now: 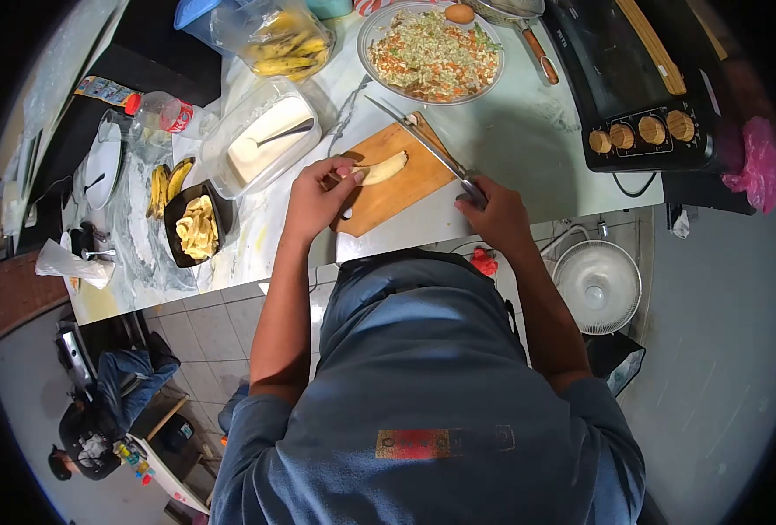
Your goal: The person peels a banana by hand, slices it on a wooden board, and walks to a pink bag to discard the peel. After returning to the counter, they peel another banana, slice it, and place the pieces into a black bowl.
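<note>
My left hand (pixel 321 191) pinches the near end of a peeled banana piece (pixel 383 170) lying over a wooden cutting board (pixel 388 203). In my right hand (pixel 495 213) is the handle of a long knife (pixel 423 140), its blade slanting up and left across the board beyond the banana. A small pale scrap (pixel 412 118) lies by the blade. Left of the board are a plastic tub (pixel 305 149) of white batter with a spoon in it and a black bowl (pixel 176 229) of sliced banana.
A plate (pixel 366 54) of chopped vegetables, an egg and a strainer (pixel 535 45) stand at the back. Bananas in a bag (pixel 287 52), a bottle (pixel 162 114) and banana peels (pixel 167 186) are left. A black oven (pixel 650 96) stands right. A person (pixel 90 437) sits at lower left.
</note>
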The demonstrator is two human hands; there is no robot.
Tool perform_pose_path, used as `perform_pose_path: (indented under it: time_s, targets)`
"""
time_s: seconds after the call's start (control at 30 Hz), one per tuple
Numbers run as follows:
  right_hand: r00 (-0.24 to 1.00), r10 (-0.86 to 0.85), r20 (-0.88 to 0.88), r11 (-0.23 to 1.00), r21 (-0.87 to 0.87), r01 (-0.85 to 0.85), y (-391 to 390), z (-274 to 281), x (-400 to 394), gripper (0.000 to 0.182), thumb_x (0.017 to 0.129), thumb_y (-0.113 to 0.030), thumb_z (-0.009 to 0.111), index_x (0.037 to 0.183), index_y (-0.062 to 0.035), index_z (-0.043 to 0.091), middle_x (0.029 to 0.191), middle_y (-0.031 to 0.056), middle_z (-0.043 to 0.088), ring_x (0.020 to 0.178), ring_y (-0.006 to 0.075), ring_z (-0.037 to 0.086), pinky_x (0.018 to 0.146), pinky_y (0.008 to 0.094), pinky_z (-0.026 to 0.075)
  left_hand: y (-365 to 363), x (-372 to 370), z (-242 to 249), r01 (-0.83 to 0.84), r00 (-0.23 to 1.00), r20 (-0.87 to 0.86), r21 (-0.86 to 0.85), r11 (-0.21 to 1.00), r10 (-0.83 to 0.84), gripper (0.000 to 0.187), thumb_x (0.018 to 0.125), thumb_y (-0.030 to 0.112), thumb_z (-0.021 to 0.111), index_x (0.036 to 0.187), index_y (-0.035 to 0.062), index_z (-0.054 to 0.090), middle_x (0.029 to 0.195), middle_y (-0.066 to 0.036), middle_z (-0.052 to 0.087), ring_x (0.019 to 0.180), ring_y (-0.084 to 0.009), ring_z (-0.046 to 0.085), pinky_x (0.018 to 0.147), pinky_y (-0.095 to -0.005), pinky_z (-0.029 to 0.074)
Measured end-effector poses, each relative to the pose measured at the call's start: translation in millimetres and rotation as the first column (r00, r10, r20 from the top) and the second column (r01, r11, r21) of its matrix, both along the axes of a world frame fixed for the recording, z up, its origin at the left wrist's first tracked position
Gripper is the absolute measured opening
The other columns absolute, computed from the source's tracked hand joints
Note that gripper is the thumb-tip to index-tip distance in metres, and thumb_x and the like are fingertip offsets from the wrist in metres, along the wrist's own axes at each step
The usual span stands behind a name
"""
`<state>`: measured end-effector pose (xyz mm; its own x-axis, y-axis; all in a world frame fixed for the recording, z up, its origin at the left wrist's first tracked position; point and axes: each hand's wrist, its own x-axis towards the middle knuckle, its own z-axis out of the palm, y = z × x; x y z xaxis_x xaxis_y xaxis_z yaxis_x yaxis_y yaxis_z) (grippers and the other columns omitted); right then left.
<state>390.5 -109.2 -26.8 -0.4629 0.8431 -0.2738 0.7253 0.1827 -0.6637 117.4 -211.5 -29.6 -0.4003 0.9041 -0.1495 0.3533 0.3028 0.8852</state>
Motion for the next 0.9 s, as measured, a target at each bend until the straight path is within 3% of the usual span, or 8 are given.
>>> perform_pose_path:
  time_s: [0.17,0.2,0.27,0.33,0.47,0.57,0.77,0.9]
  targets:
    - [0.997,-0.007,-0.07,0.998,-0.055,0.003,-2,-4,11,0.035,0.081,-0.028,0.073,0.106,-0.0044,0.065,0.084,0.0132,0.071,0.079,0.0283,0.07,0.073,0.0368,0.052,0,-2,-5,-0.019,0.999,-0.03,-0.005,1.0,0.019,0.029,0.081,0.021,0.076,0.103,0.0033,0.071,0.083,-0.005,0.064,0.07,-0.0145,0.058,0.065,-0.0281,0.048]
    - [0.992,-0.035,-0.124,0.987,-0.157,0.015,-2,-5,12,0.034,0.084,-0.029,0.07,0.103,-0.0019,0.065,0.08,0.0133,0.07,0.076,0.026,0.07,0.071,0.0358,0.052,1,-3,-4,-0.017,0.999,-0.031,-0.004,1.0,0.017,0.029,0.081,0.021,0.076,0.103,0.0033,0.071,0.083,-0.005,0.064,0.07,-0.0145,0.058,0.065,-0.0281,0.048]
    - [0.982,-0.07,-0.174,0.966,-0.258,0.023,-5,-5,15,0.034,0.086,-0.03,0.068,0.101,0.0007,0.064,0.076,0.0134,0.069,0.073,0.0237,0.07,0.07,0.0348,0.052,2,-3,-2,0.14,0.914,-0.392,0.068,0.988,-0.102,0.03,0.077,0.022,0.078,0.104,0.0097,0.072,0.095,-0.005,0.068,0.088,-0.0214,0.057,0.078,-0.0337,0.045]
    - [0.976,-0.066,-0.208,0.946,-0.323,-0.005,-9,5,12,0.035,0.092,-0.033,0.062,0.093,0.0024,0.062,0.068,0.0126,0.067,0.067,0.0204,0.07,0.066,0.0335,0.051,3,0,-2,0.143,0.903,-0.415,0.044,0.989,-0.112,0.032,0.075,0.022,0.079,0.105,0.0131,0.072,0.1,-0.003,0.068,0.096,-0.0247,0.053,0.085,-0.0371,0.04]
    - [0.999,-0.001,-0.036,0.945,-0.326,-0.011,-13,-5,12,0.037,0.094,-0.036,0.059,0.09,0.0,0.06,0.064,0.0115,0.064,0.065,0.0203,0.069,0.063,0.0345,0.05,5,7,-4,0.18,0.847,-0.502,-0.036,0.983,-0.173,0.037,0.071,0.023,0.081,0.106,0.0189,0.071,0.111,0.002,0.066,0.112,-0.0282,0.045,0.095,-0.0441,0.026]
    - [0.996,-0.017,-0.089,0.961,-0.277,-0.008,-13,-14,13,0.038,0.095,-0.039,0.057,0.091,-0.0008,0.06,0.064,0.0108,0.065,0.063,0.0226,0.068,0.063,0.0366,0.05,8,11,-6,0.191,0.805,-0.563,-0.054,0.98,-0.187,0.037,0.07,0.024,0.082,0.105,0.019,0.071,0.11,0.003,0.066,0.112,-0.0283,0.046,0.094,-0.045,0.026]
    - [0.997,0.071,0.032,0.973,-0.221,-0.063,-13,-17,15,0.039,0.096,-0.041,0.053,0.096,-0.0023,0.058,0.066,0.0112,0.065,0.062,0.0284,0.067,0.064,0.0413,0.05,12,8,-14,0.229,0.776,-0.585,-0.086,0.97,-0.235,0.04,0.071,0.03,0.082,0.109,0.0202,0.07,0.107,0.003,0.066,0.113,-0.0254,0.046,0.096,-0.0436,0.024]
    - [0.999,0.036,0.007,0.978,-0.204,-0.033,-17,-10,15,0.039,0.097,-0.043,0.05,0.11,-0.0059,0.056,0.068,0.012,0.065,0.066,0.0312,0.067,0.066,0.0432,0.05,13,8,-17,0.284,0.77,-0.592,-0.016,0.959,-0.238,0.035,0.072,0.026,0.08,0.104,0.0172,0.07,0.103,0.002,0.066,0.11,-0.0247,0.048,0.093,-0.0463,0.026]
